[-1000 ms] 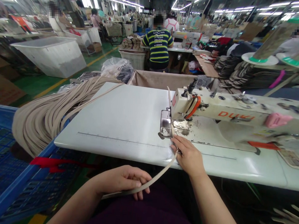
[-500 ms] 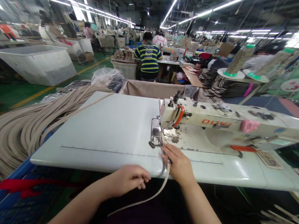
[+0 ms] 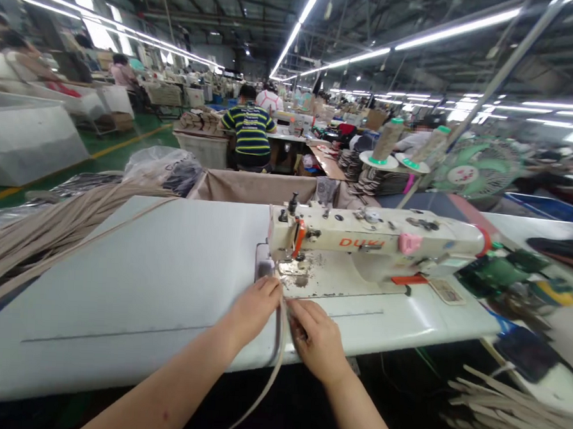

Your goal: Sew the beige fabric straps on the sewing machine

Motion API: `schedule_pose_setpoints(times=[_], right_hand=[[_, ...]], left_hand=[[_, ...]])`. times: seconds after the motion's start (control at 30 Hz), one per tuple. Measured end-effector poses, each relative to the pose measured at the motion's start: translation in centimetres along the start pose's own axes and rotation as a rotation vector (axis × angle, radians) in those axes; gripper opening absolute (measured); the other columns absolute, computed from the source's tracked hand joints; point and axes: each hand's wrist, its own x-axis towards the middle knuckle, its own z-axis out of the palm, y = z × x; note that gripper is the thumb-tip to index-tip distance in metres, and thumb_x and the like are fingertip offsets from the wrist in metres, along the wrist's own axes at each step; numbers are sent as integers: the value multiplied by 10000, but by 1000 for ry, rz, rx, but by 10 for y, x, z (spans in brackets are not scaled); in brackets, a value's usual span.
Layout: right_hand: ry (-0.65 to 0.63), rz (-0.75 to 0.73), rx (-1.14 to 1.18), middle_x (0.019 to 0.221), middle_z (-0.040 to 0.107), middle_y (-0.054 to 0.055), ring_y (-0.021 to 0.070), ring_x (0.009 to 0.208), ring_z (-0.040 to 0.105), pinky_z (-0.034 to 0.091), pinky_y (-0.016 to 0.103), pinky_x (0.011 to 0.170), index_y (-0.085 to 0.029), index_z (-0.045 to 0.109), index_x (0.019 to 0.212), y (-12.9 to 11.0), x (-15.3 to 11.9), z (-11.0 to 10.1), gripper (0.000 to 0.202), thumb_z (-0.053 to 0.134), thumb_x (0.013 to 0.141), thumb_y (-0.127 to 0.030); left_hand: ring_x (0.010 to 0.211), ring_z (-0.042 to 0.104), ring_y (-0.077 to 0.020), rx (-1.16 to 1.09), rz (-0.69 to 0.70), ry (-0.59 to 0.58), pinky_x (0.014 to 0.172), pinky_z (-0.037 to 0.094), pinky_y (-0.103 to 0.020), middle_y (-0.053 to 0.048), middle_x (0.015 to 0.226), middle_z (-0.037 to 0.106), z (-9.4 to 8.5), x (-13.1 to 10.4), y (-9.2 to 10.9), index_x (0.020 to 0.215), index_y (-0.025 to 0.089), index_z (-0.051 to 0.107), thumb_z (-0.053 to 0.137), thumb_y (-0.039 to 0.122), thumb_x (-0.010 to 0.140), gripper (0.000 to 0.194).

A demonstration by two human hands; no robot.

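Since half a second ago, the left hand [image 3: 259, 303] has come from the air in front of the table edge to the surface itself, close by the needle end of the cream metal sewing machine with orange letters [image 3: 381, 235]. Also the view has turned, so the machine appears more to the left; the right hand [image 3: 319, 341] has stayed near the strip.

What matters most is how the narrow, flat, beige fabric strip [image 3: 282, 336] lies between the two hands. Its long axis runs from the needle end of the machine towards the person, almost straight across the front part of the smooth white table [image 3: 183, 260], then it bends over the edge and its loose part hangs down, curving to the left. The left hand is on the left side of the strip, and it is the nearer one to the needle end; its fingers are close together, with the tips at the strip. The right hand lies on the opposite side, slightly nearer to the person, with half-curled fingers whose tips come just beside the strip. Whether either of the hands really pinches the strip, or only rests against it, I cannot tell, because the fingers hide the contact.
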Motion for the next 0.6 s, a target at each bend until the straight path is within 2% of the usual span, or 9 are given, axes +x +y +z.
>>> schedule_pose_setpoints(times=[0.07,0.17,0.23,0.33,0.43,0.53,0.6], right_hand=[[128,130,-8,1116,726,95,241,1034,668,580,394,907,-249,650,1312,8,-20,-9,400,511,955,-136],[360,441,-25,975,718,75,217,901,671,570,355,840,-247,723,1097,33,-60,-29,219,545,975,-279],[497,646,-81,941,715,69,207,859,668,565,339,813,-229,721,1022,55,-93,-49,239,534,978,-371],[678,913,-206,893,721,75,213,812,677,566,335,752,-185,695,977,86,-149,-83,333,505,974,-458],[834,1167,-322,778,697,62,220,731,672,560,350,709,-154,675,943,106,-201,-119,376,547,958,-508],[945,1350,-432,898,703,49,196,811,678,561,378,799,-149,665,1017,117,-238,-153,350,614,969,-491],[987,1431,-492,1016,700,52,188,883,679,561,396,846,-154,661,1088,125,-253,-173,344,635,976,-478]], left_hand=[[1306,536,-326,59,35,43,1157,447,-512,-198,1351,585,9,-8,-2,1318,88,591,366,22,949,437],[1266,567,-358,95,76,116,1124,472,-529,-202,1330,614,24,-20,-12,1284,93,646,353,23,932,464],[1262,571,-360,123,150,131,1121,474,-521,-194,1350,611,31,-24,-20,1287,109,658,366,49,943,455],[1206,605,-349,244,271,189,1077,508,-499,-200,1318,627,35,-25,-28,1254,75,675,359,50,954,436],[1180,617,-320,364,334,223,1020,542,-457,-190,1326,622,35,-27,-32,1263,66,667,328,12,951,463],[1169,620,-288,402,366,230,1011,539,-422,-168,1332,615,42,-28,-43,1285,94,653,332,5,950,473],[1159,624,-279,391,367,241,1014,529,-412,-162,1331,612,51,-28,-54,1283,111,653,336,11,945,473]])
